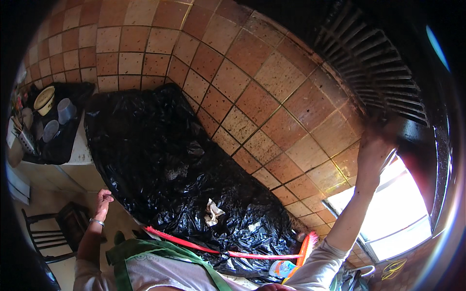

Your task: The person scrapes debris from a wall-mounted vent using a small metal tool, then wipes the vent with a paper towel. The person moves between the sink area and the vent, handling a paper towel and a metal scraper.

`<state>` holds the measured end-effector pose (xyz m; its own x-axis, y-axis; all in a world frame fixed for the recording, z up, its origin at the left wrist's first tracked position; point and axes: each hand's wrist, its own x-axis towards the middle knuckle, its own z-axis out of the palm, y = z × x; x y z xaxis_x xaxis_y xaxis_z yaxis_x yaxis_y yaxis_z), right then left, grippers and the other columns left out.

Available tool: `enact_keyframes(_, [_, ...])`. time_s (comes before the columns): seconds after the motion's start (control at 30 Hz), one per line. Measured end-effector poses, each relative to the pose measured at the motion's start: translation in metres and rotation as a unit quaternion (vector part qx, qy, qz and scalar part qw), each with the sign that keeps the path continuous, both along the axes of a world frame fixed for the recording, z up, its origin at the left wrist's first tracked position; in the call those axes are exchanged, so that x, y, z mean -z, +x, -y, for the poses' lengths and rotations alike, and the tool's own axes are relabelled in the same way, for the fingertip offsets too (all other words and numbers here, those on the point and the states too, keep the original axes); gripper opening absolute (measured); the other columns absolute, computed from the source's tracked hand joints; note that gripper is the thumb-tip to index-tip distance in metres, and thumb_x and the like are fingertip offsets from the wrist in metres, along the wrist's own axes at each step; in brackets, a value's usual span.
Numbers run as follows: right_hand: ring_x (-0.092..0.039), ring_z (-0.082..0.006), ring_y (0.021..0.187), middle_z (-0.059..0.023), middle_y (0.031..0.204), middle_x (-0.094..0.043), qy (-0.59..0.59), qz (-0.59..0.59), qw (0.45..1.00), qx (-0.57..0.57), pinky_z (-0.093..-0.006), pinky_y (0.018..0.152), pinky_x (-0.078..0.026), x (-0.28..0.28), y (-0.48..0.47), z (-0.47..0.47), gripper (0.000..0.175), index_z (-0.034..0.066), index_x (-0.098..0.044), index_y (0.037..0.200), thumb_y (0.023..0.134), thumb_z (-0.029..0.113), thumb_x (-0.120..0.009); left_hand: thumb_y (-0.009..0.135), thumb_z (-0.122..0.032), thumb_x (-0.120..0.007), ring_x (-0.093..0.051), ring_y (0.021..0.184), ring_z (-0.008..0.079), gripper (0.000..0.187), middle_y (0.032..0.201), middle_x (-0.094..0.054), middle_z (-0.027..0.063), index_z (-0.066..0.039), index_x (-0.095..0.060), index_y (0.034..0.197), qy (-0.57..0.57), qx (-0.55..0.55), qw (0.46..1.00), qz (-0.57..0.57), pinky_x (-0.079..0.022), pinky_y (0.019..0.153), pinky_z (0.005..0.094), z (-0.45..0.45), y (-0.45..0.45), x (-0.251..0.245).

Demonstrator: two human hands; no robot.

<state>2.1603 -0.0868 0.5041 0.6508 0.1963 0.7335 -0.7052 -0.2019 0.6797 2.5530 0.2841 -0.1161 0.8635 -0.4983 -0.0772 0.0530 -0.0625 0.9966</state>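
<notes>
My right hand [375,147] is raised at the upper right, up against the dark underside of what looks like a range hood. Its fingers are lost in shadow and blur, so whether they hold something cannot be seen. Just above it is the hood's slatted grille [386,69]. My left hand [103,202] hangs empty at the left, a bracelet on its wrist, its fingers loosely bent near the counter's edge. Black plastic sheeting [145,156] covers the counter before me, and a crumpled piece of paper [213,212] lies on it.
A red-handled brush [262,256] lies along the counter's near edge, beside a labelled plastic bottle [283,268]. Grease-spotted wall tiles [251,87] rise behind. A window [397,211] is at right. Plastic tubs [66,111] stand on the left counter, above a wooden chair [47,232].
</notes>
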Motion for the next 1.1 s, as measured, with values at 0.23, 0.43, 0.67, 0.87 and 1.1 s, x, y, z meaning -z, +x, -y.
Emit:
enact_keyframes(0.23, [-0.061, -0.0302, 0.067, -0.0208, 0.103, -0.055, 0.023, 0.002, 0.998, 0.066, -0.037, 0.052, -0.05, -0.009, 0.008, 0.012, 0.019, -0.0018, -0.063, 0.088, 0.07, -0.006, -0.057, 0.072, 0.003, -0.053, -0.053, 0.066, 0.0103, 0.024, 0.076, -0.054, 0.0018, -0.006, -0.054, 0.094, 0.005, 0.017, 1.0, -0.015, -0.046, 0.064, 0.0238, 0.0, -0.002, 0.005])
enact_keyframes(0.43, [-0.059, -0.032, 0.076, -0.022, 0.101, -0.053, 0.048, -0.002, 0.995, -0.085, -0.0379, 0.06, -0.048, -0.001, -0.014, 0.008, 0.027, -0.0017, -0.063, 0.094, 0.069, -0.009, -0.056, 0.075, 0.003, -0.048, -0.052, 0.066, 0.011, 0.023, 0.074, -0.053, 0.0019, -0.006, -0.053, 0.095, -0.02, 0.006, 0.999, -0.038, -0.045, 0.066, 0.0245, 0.002, -0.012, 0.008])
enact_keyframes(0.67, [-0.059, -0.0327, 0.078, -0.022, 0.1, -0.054, 0.033, 0.017, 0.998, -0.043, -0.0382, 0.061, -0.048, -0.005, -0.019, 0.007, 0.025, -0.0037, -0.061, 0.098, 0.074, -0.008, -0.055, 0.074, 0.003, -0.049, -0.053, 0.067, 0.0112, 0.022, 0.073, -0.053, 0.002, -0.006, -0.052, 0.094, 0.011, 0.01, 1.0, -0.003, -0.045, 0.066, 0.0241, 0.006, -0.008, -0.013])
enact_keyframes(0.87, [-0.06, -0.033, 0.08, -0.0213, 0.101, -0.054, 0.046, 0.033, 0.998, -0.021, -0.0378, 0.062, -0.05, -0.008, -0.009, 0.008, 0.027, -0.002, -0.061, 0.099, 0.073, -0.006, -0.056, 0.075, 0.003, -0.049, -0.053, 0.066, 0.0113, 0.02, 0.072, -0.053, 0.0022, -0.006, -0.053, 0.093, 0.033, 0.015, 0.999, -0.007, -0.045, 0.066, 0.0248, 0.007, -0.015, -0.013])
enact_keyframes(1.1, [-0.06, -0.0333, 0.077, -0.0206, 0.101, -0.055, 0.03, 0.011, 0.997, 0.066, -0.038, 0.061, -0.051, -0.017, -0.009, 0.0, 0.024, 0.0028, -0.063, 0.094, 0.072, -0.005, -0.057, 0.076, 0.004, -0.049, -0.052, 0.065, 0.0104, 0.019, 0.07, -0.053, 0.0018, -0.006, -0.053, 0.092, 0.024, 0.006, 1.0, 0.005, -0.045, 0.066, 0.0238, 0.011, -0.005, -0.012])
